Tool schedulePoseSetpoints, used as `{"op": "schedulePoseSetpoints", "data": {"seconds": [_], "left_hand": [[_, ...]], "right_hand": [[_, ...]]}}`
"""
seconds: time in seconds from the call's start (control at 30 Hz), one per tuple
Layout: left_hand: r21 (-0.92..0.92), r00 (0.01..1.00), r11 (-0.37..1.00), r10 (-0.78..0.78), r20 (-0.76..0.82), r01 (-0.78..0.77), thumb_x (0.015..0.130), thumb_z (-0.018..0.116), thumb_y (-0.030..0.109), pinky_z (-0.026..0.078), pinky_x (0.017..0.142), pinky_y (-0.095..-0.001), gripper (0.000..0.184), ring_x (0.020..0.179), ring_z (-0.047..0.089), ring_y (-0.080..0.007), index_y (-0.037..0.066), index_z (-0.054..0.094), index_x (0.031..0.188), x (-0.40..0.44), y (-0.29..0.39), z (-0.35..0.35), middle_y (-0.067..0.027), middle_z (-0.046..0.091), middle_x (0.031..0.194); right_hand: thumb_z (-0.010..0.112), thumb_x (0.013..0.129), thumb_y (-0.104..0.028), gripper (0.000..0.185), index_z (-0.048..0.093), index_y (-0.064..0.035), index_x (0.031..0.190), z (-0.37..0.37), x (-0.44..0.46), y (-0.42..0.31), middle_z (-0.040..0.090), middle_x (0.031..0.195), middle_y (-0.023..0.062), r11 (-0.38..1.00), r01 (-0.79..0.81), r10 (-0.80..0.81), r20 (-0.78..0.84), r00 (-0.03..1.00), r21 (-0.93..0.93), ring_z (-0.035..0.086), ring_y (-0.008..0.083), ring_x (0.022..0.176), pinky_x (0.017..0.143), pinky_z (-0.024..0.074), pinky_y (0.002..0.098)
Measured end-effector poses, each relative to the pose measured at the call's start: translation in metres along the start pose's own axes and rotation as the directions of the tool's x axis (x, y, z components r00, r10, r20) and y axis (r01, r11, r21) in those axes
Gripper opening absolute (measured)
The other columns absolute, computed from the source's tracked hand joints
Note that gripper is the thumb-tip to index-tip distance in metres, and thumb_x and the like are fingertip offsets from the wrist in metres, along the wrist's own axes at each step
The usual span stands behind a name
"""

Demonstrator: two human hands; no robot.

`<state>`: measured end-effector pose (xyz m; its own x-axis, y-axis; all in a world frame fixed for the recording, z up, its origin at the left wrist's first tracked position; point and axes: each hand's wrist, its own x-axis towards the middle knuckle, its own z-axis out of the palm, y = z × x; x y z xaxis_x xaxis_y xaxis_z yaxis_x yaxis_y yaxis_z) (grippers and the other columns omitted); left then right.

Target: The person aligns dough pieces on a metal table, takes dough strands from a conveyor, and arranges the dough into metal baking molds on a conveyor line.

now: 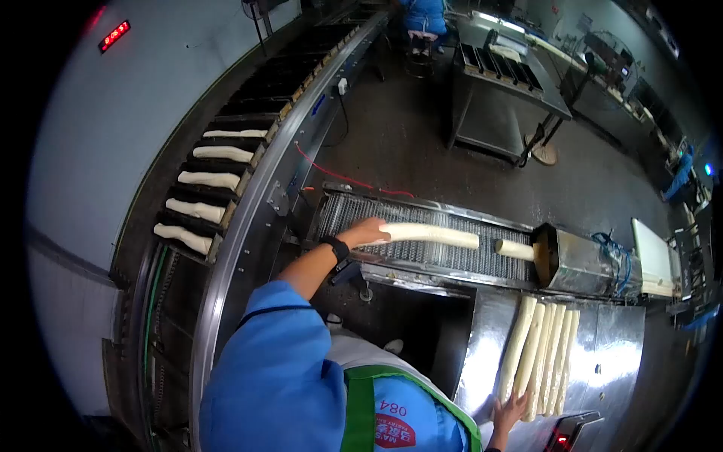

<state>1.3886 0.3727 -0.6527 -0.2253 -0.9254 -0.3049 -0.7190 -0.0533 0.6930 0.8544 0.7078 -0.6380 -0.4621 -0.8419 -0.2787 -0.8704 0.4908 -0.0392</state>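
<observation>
A long pale dough roll [433,234] lies on the wire-mesh conveyor [354,211], and my left hand [369,231] is closed around its left end. A dark watch is on that wrist. Several dough rolls [536,354] lie side by side on the steel table [482,339] at the lower right. My right hand [512,410] grips the near end of the leftmost ones; which roll its fingers hold is partly hidden. Another dough roll [515,249] sticks out of the boxy machine outlet [553,260] on the conveyor.
On the left, a long line carries black trays [260,105], the nearest ones each holding a dough piece [184,238]. Its steel rail [248,203] runs beside me. Further back stand a steel table [482,113] with black trays and a person in blue [425,19].
</observation>
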Motion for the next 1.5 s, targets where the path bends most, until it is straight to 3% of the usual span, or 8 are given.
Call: {"op": "schedulePoseSetpoints", "data": {"seconds": [0.2,0.43,0.7,0.9,1.07,1.1,1.27,1.5], "left_hand": [[-0.823,0.979,0.559,0.092,0.184,0.103,0.076,0.056,0.027,0.047,0.064,-0.0270,0.040,0.074,0.057,-0.0181,-0.001,0.050,0.103,-0.004,0.004,-0.035,-0.0118,0.057,0.089],[-0.993,0.997,-0.118,-0.062,0.035,0.027,0.079,0.052,0.026,0.050,0.066,-0.0320,0.038,0.074,0.058,-0.0199,0.001,0.047,0.107,0.001,0.045,-0.123,-0.0116,0.058,0.090],[-0.593,0.574,0.008,-0.245,-0.782,-0.805,0.076,0.054,0.024,0.047,0.067,-0.0347,0.035,0.078,0.057,-0.0218,0.006,0.042,0.103,-0.004,0.024,-0.326,-0.0101,0.055,0.088],[-0.475,0.406,0.039,-0.463,-0.788,-0.879,0.078,0.053,0.025,0.042,0.080,-0.0402,0.038,0.098,0.050,-0.0279,0.005,0.038,0.108,0.033,-0.122,-0.434,-0.0107,0.049,0.098],[-0.786,0.654,0.595,-0.530,-0.540,-0.167,0.080,0.052,0.031,0.038,0.083,-0.0375,0.046,0.090,0.047,-0.0240,0.007,0.037,0.116,0.041,-0.307,-0.397,-0.0109,0.041,0.110],[-0.912,0.623,0.385,-0.682,-0.384,-0.140,0.080,0.052,0.031,0.036,0.084,-0.0377,0.046,0.089,0.045,-0.0241,0.008,0.037,0.118,0.028,-0.285,-0.400,-0.0106,0.040,0.112],[-0.236,0.645,0.832,-0.541,-0.539,0.501,0.081,0.043,0.031,0.024,0.091,-0.0442,0.036,0.110,0.035,-0.0306,0.008,0.049,0.109,0.033,-0.338,-0.416,-0.0085,0.046,0.116],[0.324,0.716,0.652,-0.520,-0.467,0.685,0.077,0.043,0.029,0.023,0.086,-0.0503,0.029,0.104,0.040,-0.0304,0.017,0.059,0.099,0.019,-0.283,-0.423,-0.0056,0.056,0.103]], "right_hand": [[0.067,0.060,-0.033,0.062,0.045,-0.0144,0.116,0.059,0.024,0.040,0.025,0.130,0.0209,0.993,-0.055,0.042,-0.128,0.991,-0.103,0.025,0.0371,0.119,0.094,0.0231,0.0504],[0.058,0.066,-0.046,0.073,0.033,-0.0041,0.121,0.010,0.024,-0.030,0.039,0.119,0.0209,0.891,-0.139,0.135,-0.041,0.990,-0.431,0.042,0.0306,0.103,0.083,0.0356,0.0409],[0.057,0.058,-0.062,0.106,0.011,-0.0017,0.132,-0.015,-0.006,-0.076,0.030,0.121,0.0267,0.936,-0.026,0.066,0.103,0.992,-0.351,0.039,0.0386,0.103,0.085,0.0324,0.0456],[0.059,0.062,-0.053,0.090,0.022,-0.0016,0.126,-0.020,0.006,-0.125,0.036,0.117,0.0228,0.987,-0.034,0.057,0.146,0.988,-0.156,0.041,0.0335,0.102,0.085,0.0332,0.0423],[0.060,0.065,-0.045,0.076,0.031,-0.0014,0.121,-0.068,0.026,-0.174,0.041,0.114,0.0196,0.895,-0.152,0.050,0.245,0.968,0.419,0.043,0.0293,0.101,0.085,0.0338,0.0396],[0.060,0.066,-0.044,0.073,0.033,-0.0014,0.120,-0.086,0.031,-0.189,0.042,0.113,0.0189,0.834,-0.164,0.030,0.254,0.967,0.527,0.043,0.0284,0.101,0.085,0.0340,0.0390],[0.061,0.069,-0.037,0.060,0.042,-0.0013,0.115,-0.186,0.051,-0.303,0.047,0.110,0.0157,0.606,-0.031,-0.180,0.175,0.968,0.795,0.045,0.0242,0.101,0.086,0.0346,0.0363],[0.051,0.073,-0.044,0.059,0.047,0.0034,0.108,-0.323,0.061,-0.556,0.052,0.098,0.0115,0.658,0.438,-0.518,-0.054,0.854,0.612,0.048,0.0207,0.091,0.078,0.0372,0.0303]]}}
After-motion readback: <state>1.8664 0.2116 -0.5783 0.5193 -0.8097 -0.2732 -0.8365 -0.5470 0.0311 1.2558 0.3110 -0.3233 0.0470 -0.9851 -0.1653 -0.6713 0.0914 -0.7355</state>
